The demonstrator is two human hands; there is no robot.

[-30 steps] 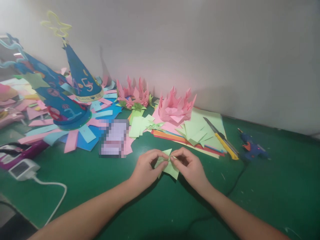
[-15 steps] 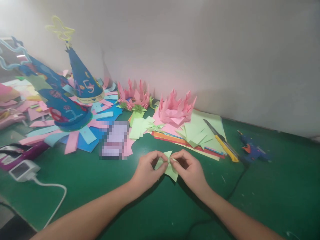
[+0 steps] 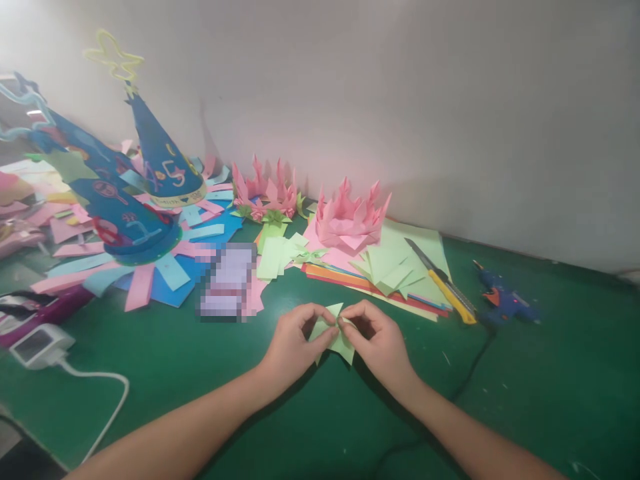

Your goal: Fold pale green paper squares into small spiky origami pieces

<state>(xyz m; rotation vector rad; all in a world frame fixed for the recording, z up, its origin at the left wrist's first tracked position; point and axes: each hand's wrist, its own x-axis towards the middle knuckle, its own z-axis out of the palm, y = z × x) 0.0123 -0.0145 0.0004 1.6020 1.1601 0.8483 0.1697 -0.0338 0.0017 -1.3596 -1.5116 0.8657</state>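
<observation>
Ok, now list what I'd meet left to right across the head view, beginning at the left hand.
Left hand, light green folded paper, right hand, yellow utility knife, blue glue gun.

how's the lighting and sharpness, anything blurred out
Head view: wall brighter upper left than right; head view: dark shadows on the green table below the left hand and right hand; head view: soft overall, small lettering on the yellow-topped blue hat hard to read, phone-like object masked by coarse pixels.
</observation>
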